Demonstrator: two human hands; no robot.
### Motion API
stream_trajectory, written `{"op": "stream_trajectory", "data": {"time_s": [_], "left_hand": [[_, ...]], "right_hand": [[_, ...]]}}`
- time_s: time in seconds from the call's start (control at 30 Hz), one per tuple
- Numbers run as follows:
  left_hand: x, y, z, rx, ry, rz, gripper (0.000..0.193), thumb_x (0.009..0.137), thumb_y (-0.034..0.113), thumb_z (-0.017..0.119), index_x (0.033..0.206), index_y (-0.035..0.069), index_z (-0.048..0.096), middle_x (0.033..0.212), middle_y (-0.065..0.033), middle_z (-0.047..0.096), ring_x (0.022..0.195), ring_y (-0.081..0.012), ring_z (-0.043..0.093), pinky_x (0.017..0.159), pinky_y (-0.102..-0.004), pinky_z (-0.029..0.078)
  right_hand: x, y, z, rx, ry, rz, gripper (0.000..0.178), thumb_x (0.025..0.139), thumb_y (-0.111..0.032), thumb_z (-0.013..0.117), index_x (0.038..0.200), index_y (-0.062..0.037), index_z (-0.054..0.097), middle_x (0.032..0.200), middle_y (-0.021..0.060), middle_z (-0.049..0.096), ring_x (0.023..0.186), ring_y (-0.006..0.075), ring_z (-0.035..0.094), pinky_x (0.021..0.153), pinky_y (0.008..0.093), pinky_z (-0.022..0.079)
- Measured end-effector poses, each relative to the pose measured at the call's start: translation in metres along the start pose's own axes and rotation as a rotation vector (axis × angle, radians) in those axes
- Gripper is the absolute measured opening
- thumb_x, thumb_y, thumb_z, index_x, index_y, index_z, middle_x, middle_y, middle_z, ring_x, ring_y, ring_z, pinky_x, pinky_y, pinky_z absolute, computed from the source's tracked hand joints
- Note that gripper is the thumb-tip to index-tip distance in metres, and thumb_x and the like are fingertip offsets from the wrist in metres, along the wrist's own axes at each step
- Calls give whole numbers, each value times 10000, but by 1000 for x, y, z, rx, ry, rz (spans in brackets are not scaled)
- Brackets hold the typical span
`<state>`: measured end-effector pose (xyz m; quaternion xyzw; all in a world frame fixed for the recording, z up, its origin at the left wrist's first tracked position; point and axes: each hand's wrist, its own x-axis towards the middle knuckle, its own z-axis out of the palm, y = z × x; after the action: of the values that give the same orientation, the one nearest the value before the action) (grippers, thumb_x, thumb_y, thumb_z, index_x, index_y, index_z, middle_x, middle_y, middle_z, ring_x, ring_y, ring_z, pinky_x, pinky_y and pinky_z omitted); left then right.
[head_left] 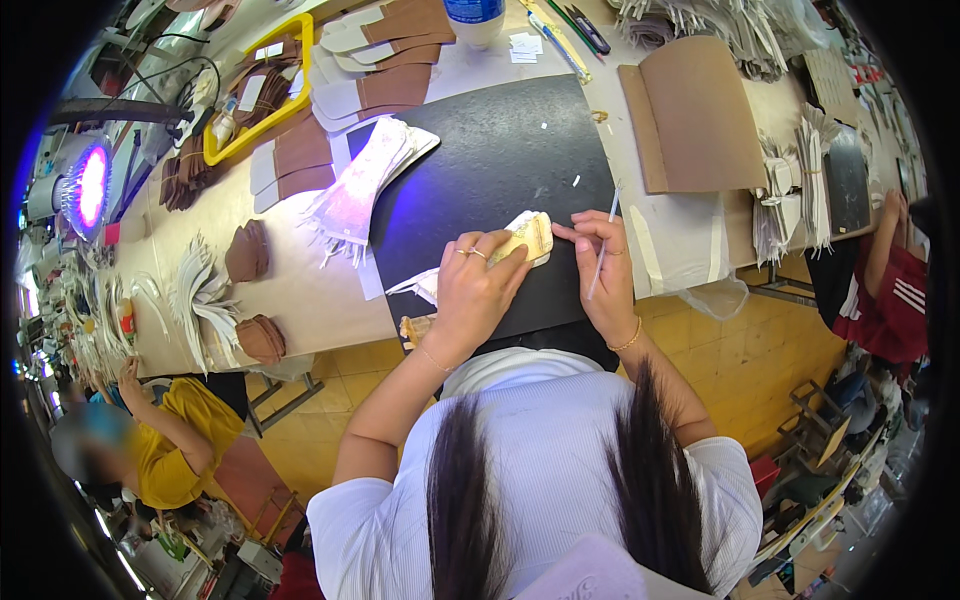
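My left hand (485, 275) is closed over a worn, pale yellow block (530, 238) that lies on a white piece (425, 287) on the black mat (490, 140). Part of the white piece is hidden under that hand. Between the fingers of my right hand (607, 268) is a thin, pale stick (603, 250), slanting upward. The index finger of that hand reaches left to the block's edge; whether it touches cannot be made out. Toward the back left of the mat, a fanned bundle of white strips (375, 175) overlaps the mat's edge.
Brown-and-white pieces (385, 95) and a yellow basket (258, 128) stand back left, near a glowing lamp (92, 185). A brown folded sheet (700, 120) lies right of the mat. A bottle (475, 22) stands behind. Co-workers sit at left (185, 440) and right (885, 290).
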<state>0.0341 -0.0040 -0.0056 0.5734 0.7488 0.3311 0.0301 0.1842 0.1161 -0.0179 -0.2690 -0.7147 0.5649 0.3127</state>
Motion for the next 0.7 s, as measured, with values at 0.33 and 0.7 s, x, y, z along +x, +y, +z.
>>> {"op": "stream_trajectory", "data": {"time_s": [0.33, 0.7], "left_hand": [[1, 1, 0, 58, -9, 42, 208, 770, 154, 824, 965, 100, 776, 1087, -61, 697, 958, -247, 616, 798, -386, 465], [-1, 6, 3, 105, -13, 46, 195, 811, 163, 763, 985, 75, 761, 1129, -99, 696, 988, -268, 613, 817, -396, 462]], "right_hand": [[7, -25, -1, -184, 57, 3, 180, 1028, -69, 561, 1186, -23, 632, 1112, 157, 650, 1027, 264, 701, 898, 361, 539], [13, -29, 9, -585, -53, -244, 79, 943, -97, 668, 995, -42, 691, 933, 105, 717, 859, 291, 688, 794, 403, 522]]}}
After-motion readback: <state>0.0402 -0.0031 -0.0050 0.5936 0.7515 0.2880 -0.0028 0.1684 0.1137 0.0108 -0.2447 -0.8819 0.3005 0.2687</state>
